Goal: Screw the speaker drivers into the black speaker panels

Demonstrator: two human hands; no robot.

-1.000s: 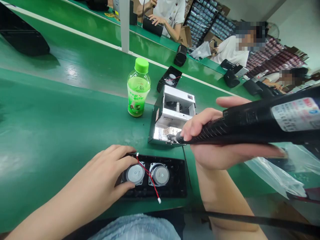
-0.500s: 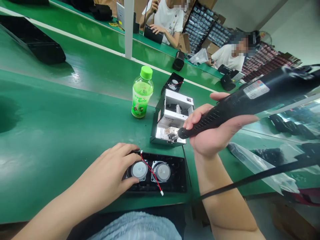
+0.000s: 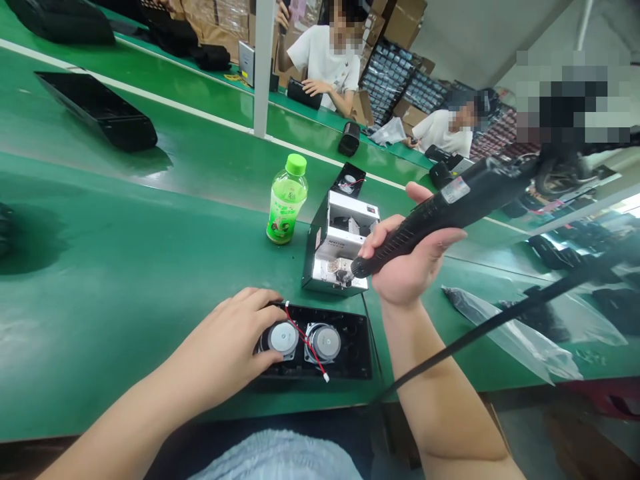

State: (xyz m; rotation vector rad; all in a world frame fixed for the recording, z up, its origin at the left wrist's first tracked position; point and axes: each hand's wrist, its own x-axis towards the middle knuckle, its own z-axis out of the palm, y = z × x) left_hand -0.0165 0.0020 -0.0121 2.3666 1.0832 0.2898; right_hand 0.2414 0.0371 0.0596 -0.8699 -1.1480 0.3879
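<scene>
My left hand (image 3: 235, 337) rests with fingers curled on the left end of a black speaker panel (image 3: 350, 357) that holds two round silver speaker drivers (image 3: 325, 341) joined by a red and white wire (image 3: 307, 347). My right hand (image 3: 407, 263) grips a black electric screwdriver (image 3: 450, 200), held slanting down to the left. Its tip touches the front of a small silver and black screw feeder box (image 3: 335, 250) just behind the panel. The screwdriver's black cable (image 3: 475, 330) runs down past my right forearm.
A green bottle (image 3: 286, 200) stands left of the feeder box. A black fan part (image 3: 350, 180) lies behind the box, a clear plastic bag (image 3: 510, 333) at the right. Long black cases (image 3: 100, 110) lie on the green belt far left. Other people sit at the far side.
The view has pulled back and tilted up. My right hand with the screwdriver moved slightly left and lower in view, the tool more upright. My left hand stays on the panel.
</scene>
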